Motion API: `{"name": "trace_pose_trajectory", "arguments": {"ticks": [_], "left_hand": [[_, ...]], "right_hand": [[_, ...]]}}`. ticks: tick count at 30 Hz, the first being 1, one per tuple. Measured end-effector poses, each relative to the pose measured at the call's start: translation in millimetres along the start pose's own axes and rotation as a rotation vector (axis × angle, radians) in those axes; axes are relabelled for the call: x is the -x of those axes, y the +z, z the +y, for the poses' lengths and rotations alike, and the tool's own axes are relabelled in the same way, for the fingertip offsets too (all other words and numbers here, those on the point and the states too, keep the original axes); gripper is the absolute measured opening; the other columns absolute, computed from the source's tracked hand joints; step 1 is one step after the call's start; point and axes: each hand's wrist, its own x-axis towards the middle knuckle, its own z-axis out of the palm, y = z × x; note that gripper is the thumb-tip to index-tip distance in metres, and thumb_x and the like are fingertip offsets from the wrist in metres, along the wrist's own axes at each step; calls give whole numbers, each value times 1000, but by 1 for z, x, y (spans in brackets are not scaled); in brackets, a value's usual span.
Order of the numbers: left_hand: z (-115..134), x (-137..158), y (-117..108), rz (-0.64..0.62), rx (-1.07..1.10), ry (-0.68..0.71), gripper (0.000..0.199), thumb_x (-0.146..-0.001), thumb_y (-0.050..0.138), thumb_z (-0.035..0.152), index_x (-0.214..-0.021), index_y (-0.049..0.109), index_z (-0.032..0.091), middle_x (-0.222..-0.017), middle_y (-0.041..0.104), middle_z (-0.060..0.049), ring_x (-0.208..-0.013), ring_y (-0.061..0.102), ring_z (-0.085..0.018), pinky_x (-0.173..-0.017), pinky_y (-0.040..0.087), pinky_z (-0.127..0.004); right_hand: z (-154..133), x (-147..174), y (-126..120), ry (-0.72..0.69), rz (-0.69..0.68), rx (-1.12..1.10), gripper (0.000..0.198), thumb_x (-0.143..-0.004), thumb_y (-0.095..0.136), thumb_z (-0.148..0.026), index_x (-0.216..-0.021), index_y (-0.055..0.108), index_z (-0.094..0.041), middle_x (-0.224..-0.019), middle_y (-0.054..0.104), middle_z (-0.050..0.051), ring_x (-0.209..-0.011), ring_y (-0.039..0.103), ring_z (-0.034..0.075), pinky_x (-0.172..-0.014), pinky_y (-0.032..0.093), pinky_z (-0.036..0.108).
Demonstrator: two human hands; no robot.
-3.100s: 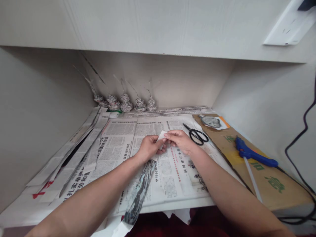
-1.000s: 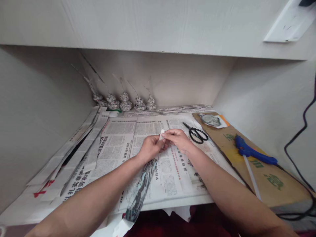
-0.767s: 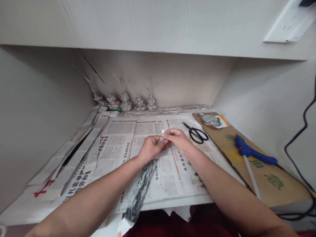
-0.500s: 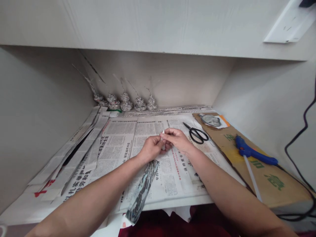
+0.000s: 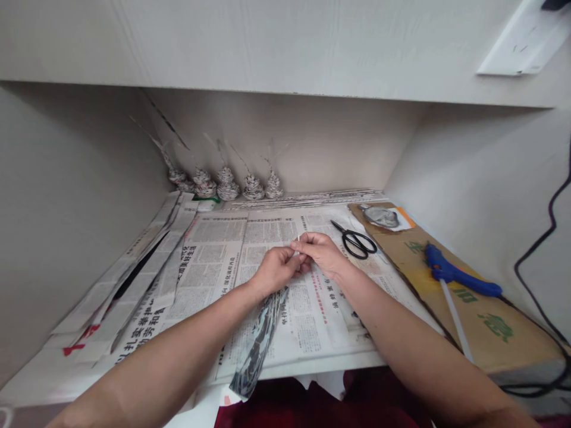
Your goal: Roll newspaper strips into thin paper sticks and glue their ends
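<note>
My left hand (image 5: 279, 266) and my right hand (image 5: 317, 251) meet over the newspaper-covered table. Between them, the closed fingertips pinch the end of a printed newspaper strip (image 5: 261, 348). A thin white tip of it pokes up above the fingers. From under my left hand the strip hangs down toward me, past the table's front edge, its dark printed part curling lengthwise. My fingers hide most of the pinched end. A pair of black-handled scissors (image 5: 357, 242) lies just beyond my right hand.
Newspaper strips (image 5: 147, 273) are stacked at left. Several woven paper gourds (image 5: 228, 185) stand along the back wall beside thin paper sticks (image 5: 307, 200). At right a blue glue gun (image 5: 459, 273) rests on cardboard (image 5: 521, 351), its black cord (image 5: 535, 238) trailing up the wall.
The strip's lower end has shifted slightly up and right and looks more curled. The white tip between my fingers appears thinner. Both hands stay in nearly the same spot.
</note>
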Motion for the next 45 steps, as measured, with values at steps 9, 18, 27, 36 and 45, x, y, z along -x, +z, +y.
{"name": "trace_pose_trajectory", "arguments": {"ticks": [9, 18, 27, 36, 45], "left_hand": [[7, 1, 3, -29, 144, -69, 35, -79, 59, 44, -81, 66, 9, -78, 68, -9, -70, 62, -13, -67, 50, -25], [13, 4, 5, -34, 166, -165, 36, -76, 63, 43, -84, 68, 9, -75, 69, -10, -65, 63, -13, -61, 49, -23], [13, 5, 5, -91, 182, -145, 37, -73, 65, 44, -80, 67, 8, -74, 68, -9, -71, 64, -15, -69, 51, -28], [12, 4, 6, -108, 170, -146, 38, -73, 65, 45, -80, 66, 8, -74, 67, -10, -72, 64, -16, -69, 52, -30], [10, 4, 4, -97, 189, -149, 40, -73, 65, 46, -83, 66, 8, -72, 66, -9, -71, 64, -16, -69, 53, -31]], "right_hand": [[-6, 2, -6, -3, -85, 59, 31, -68, 73, -42, -74, 56, -17, -50, 57, -3, -36, 53, 11, -33, 39, 20], [-9, 4, -8, 73, -139, 37, 32, -68, 72, -45, -77, 56, -18, -50, 57, -4, -34, 51, 12, -31, 39, 21], [-4, 1, -12, 56, -87, 27, 34, -64, 75, -44, -70, 52, -19, -44, 54, -6, -32, 49, 11, -31, 38, 21], [-4, 0, -14, 76, -99, 24, 32, -65, 75, -43, -73, 58, -16, -50, 56, -4, -37, 50, 9, -33, 40, 20], [-5, 1, -16, 113, -205, 55, 34, -68, 72, -44, -84, 61, -16, -55, 60, -2, -39, 55, 12, -37, 46, 24]]}}
